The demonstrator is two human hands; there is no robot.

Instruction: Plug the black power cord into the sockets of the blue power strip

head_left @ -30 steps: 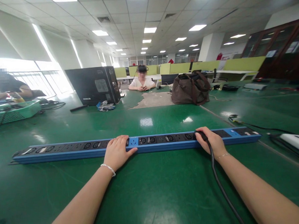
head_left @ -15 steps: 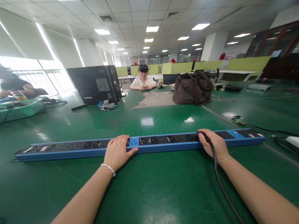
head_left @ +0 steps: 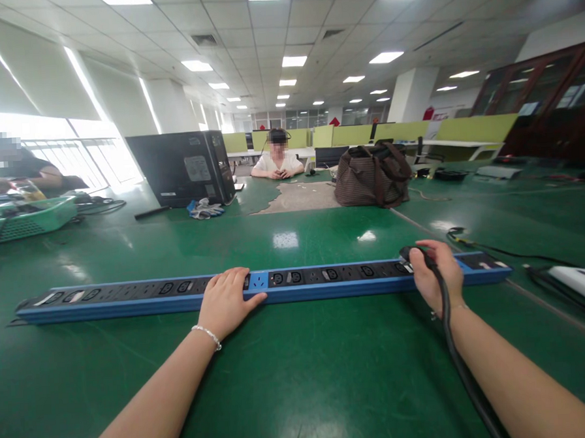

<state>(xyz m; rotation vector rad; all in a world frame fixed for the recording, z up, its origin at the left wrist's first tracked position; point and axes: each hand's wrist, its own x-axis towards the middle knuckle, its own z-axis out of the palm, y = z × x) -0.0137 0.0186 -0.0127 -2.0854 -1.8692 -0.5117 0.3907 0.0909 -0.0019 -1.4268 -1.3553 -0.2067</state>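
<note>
A long blue power strip [head_left: 326, 292] with black sockets lies across the green table in front of me. My left hand [head_left: 227, 302] is closed over its middle, fingers on top and thumb along the near edge, beside the blue socket. Toward the strip's right part, my right hand [head_left: 439, 280] grips a black plug [head_left: 407, 255] between thumb and fingers. The plug is tilted, with its metal pins showing just above the sockets. From it a thick black cable [head_left: 451, 345] runs down past my right wrist toward the bottom edge.
Farther back stand a black computer case [head_left: 177, 169], blue-grey gloves [head_left: 205, 209] and a brown bag [head_left: 369, 177]. A green basket [head_left: 42, 219] is at the left, a white device [head_left: 583, 287] with cables at the right. One person [head_left: 278, 162] sits opposite, another [head_left: 25, 164] far left.
My right hand has moved right along the strip with the plug, which has come up off the sockets and tilted. My left hand keeps its place on the strip. The view has shifted slightly.
</note>
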